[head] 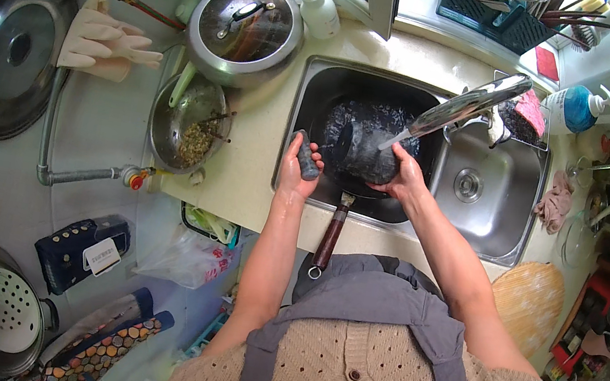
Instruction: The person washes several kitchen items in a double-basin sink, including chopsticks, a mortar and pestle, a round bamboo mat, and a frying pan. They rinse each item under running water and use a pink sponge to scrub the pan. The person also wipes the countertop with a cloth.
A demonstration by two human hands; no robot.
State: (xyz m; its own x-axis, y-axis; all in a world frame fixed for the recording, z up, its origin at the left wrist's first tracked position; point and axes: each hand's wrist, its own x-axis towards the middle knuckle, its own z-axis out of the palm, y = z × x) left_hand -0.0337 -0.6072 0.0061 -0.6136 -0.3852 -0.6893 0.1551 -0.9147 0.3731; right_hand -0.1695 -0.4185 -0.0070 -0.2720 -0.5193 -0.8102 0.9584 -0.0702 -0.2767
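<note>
My left hand point(297, 172) is closed around a grey stone pestle point(308, 157) at the left rim of the sink's left basin point(312, 100). In my right hand point(407, 178) is a dark grey stone mortar point(370, 153), tipped on its side with its mouth facing left. A stream of water point(392, 141) from the chrome faucet point(467, 106) runs onto the mortar's wall. Under the mortar, a dark wok point(336, 116) with water in it sits in the basin. Its wooden handle point(330, 235) points toward me over the counter edge.
Left of the sink stand a lidded metal pot point(285, 58) and a steel bowl point(160, 128) with chopped food. A wire rack point(540, 140) with a pink sponge point(531, 110) is behind the right basin point(483, 222). A round woven board point(531, 298) leans at the right.
</note>
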